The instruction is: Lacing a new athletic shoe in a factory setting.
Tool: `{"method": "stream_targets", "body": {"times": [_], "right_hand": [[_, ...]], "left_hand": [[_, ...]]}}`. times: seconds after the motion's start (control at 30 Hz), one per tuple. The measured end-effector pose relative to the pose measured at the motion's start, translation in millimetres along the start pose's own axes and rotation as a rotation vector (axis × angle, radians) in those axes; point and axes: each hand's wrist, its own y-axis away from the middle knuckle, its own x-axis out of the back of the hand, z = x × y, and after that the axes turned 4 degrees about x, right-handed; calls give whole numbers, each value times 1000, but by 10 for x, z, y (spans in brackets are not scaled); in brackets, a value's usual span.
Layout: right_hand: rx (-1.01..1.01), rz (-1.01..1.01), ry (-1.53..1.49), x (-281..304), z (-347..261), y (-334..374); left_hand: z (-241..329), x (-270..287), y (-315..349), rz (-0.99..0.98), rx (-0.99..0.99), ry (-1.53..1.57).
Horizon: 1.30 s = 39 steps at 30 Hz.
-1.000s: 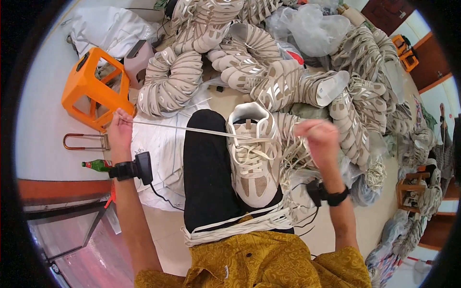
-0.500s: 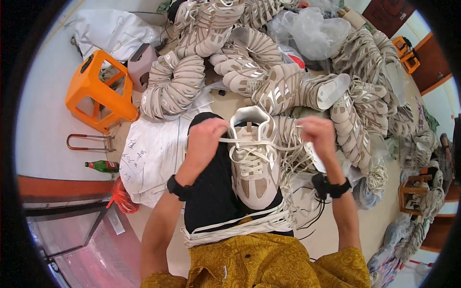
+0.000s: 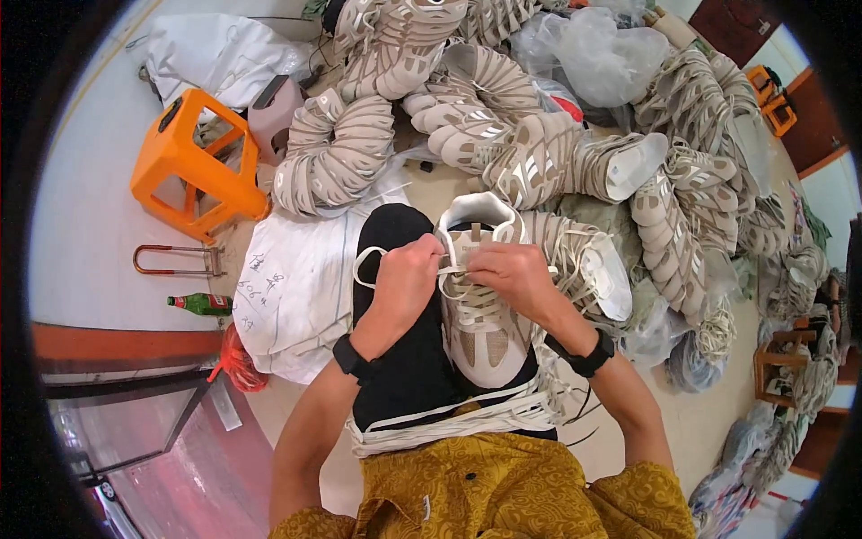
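Note:
A beige and tan sneaker point(image 3: 489, 346) rests on my lap over black trousers, its heel opening away from me and toe toward me. Cream shoelace point(image 3: 474, 307) criss-crosses its front. My left hand point(image 3: 409, 280) is closed in a pinch on the lace at the left of the tongue, and a loop point(image 3: 364, 267) hangs out to its left. Just right of it, over the upper eyelets, my right hand point(image 3: 514, 277) also pinches the lace, hiding the crossing partly. Many loose cream laces point(image 3: 449, 427) lie across my lap.
Long stacks of similar shoe uppers point(image 3: 337, 157) spread over the floor ahead and to the right. On the left stand an orange stool point(image 3: 193, 171), a green bottle point(image 3: 199, 304) and a white sack point(image 3: 296, 296). A clear plastic bag point(image 3: 611, 54) lies among the far stacks.
Both hands came together over the shoe's tongue; the right moved in from the far right. The lace ends, stretched out sideways before, are now gathered near the top eyelets.

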Motion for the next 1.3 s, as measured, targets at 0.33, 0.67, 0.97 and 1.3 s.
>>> {"method": "stream_targets", "body": {"times": [0.33, 0.67, 0.97, 1.3], "right_hand": [[-217, 1, -219, 4, 7, 62], [-330, 165, -325, 307, 201, 204], [-213, 201, -6, 169, 233, 191], [80, 185, 432, 159, 152, 61]], "left_hand": [[91, -137, 34, 27, -306, -414], [208, 180, -262, -574, -99, -544], [326, 5, -304, -464, -76, -639], [612, 59, -363, -244, -229, -226]]}}
